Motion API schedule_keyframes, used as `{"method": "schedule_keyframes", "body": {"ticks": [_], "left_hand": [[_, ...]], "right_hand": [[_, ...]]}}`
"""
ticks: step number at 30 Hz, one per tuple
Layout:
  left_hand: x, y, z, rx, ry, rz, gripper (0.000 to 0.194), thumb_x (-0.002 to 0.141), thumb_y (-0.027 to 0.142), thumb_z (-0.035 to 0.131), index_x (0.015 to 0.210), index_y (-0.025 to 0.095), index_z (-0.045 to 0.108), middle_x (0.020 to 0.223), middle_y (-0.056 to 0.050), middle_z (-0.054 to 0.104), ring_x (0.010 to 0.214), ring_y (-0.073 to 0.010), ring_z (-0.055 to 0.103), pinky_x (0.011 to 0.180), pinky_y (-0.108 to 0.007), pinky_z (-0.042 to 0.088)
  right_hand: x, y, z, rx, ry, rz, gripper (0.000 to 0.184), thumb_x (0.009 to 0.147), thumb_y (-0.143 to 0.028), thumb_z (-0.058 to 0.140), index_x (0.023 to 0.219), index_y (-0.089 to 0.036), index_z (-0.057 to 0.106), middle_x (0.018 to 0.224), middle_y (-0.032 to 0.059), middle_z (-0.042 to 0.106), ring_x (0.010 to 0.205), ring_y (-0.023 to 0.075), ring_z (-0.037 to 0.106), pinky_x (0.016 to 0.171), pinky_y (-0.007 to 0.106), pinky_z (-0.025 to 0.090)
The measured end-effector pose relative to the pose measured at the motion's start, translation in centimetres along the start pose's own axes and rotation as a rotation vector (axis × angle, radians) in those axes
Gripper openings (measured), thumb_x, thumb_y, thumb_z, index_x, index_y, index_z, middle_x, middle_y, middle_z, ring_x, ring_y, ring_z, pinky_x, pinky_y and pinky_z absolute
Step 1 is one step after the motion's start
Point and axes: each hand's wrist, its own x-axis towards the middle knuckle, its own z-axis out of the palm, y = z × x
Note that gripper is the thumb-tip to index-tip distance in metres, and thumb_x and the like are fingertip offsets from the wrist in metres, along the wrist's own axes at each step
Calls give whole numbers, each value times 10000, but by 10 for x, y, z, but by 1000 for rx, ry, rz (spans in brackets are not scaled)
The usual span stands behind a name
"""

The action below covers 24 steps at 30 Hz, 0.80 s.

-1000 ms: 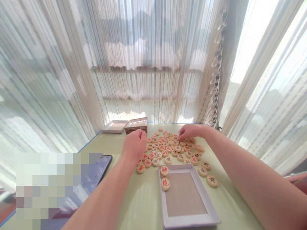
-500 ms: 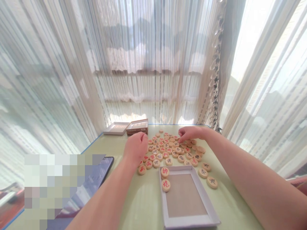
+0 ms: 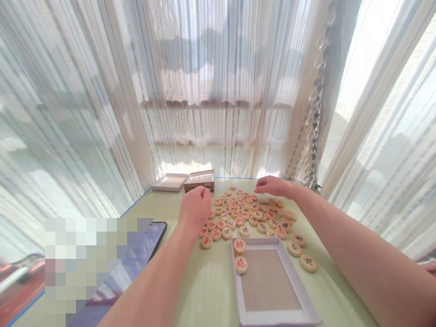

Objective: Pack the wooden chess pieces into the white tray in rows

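Round wooden Chinese chess pieces [image 3: 235,213] with red or black characters lie in a loose spread on the table. My left hand [image 3: 196,206] is closed at the left side of the spread; its fingertips are hidden, so anything in it is out of sight. Over the back right part of the pieces hovers my right hand [image 3: 272,186], its fingers curled downward and no held thing visible. Beneath it, several pieces [image 3: 273,207] show blank faces. A shallow white box lid [image 3: 295,286] stands in front, with two red-marked pieces [image 3: 241,265] along its left side.
A phone [image 3: 136,259] lies at the left, partly behind my left forearm. At the far left edge sit a white tray [image 3: 170,181] and a brown-sided box [image 3: 199,181]. Sheer curtains [image 3: 204,127] hang behind the pale green table [image 3: 200,290].
My right hand has lifted a little off the pieces, toward the far side. My left hand stays at the left of the spread. The camera view has shifted slightly left.
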Motion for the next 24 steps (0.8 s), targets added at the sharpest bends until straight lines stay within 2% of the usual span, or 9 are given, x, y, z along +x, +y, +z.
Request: {"method": "schedule_keyframes", "body": {"ticks": [4,8,13,17,21,24], "left_hand": [[-1,0,0,-8,-4,24,284,793,294,371,612,202,569,609,-1,598,622,-148,516,575,-253,316],[-1,-1,1,6,1,45,288,796,300,364,614,202,564,613,-7,598,624,-152,514,570,-254,310],[-1,-2,1,22,-3,73,291,799,304,360,625,202,571,635,-16,611,631,-155,520,574,-255,314],[-1,-2,1,10,4,52,290,793,298,362,622,203,576,631,-16,613,630,-158,521,574,-256,319],[0,0,-2,-22,30,1,287,775,285,375,602,204,589,603,-13,608,626,-163,527,581,-262,332],[1,1,-3,-81,38,-63,293,762,280,375,588,203,597,564,-10,601,592,-163,529,566,-265,341]], "right_hand": [[0,11,1,44,-61,95,177,662,-330,635,761,-184,618,735,20,610,614,121,500,544,242,399],[1,15,0,54,-72,106,191,660,-324,633,784,-180,623,727,16,601,580,106,484,514,231,391],[1,12,-4,-79,-232,70,220,587,-338,693,741,-188,648,667,2,592,622,127,501,531,239,379],[0,9,-2,-159,-166,27,214,573,-339,692,677,-186,584,652,-10,574,658,137,507,555,247,374],[1,9,2,-155,-134,-12,285,555,-309,698,654,-198,455,583,-53,468,568,106,442,490,235,321],[3,11,2,-158,-142,-52,348,540,-346,719,667,-206,427,579,-65,422,540,93,388,466,232,284]]}}
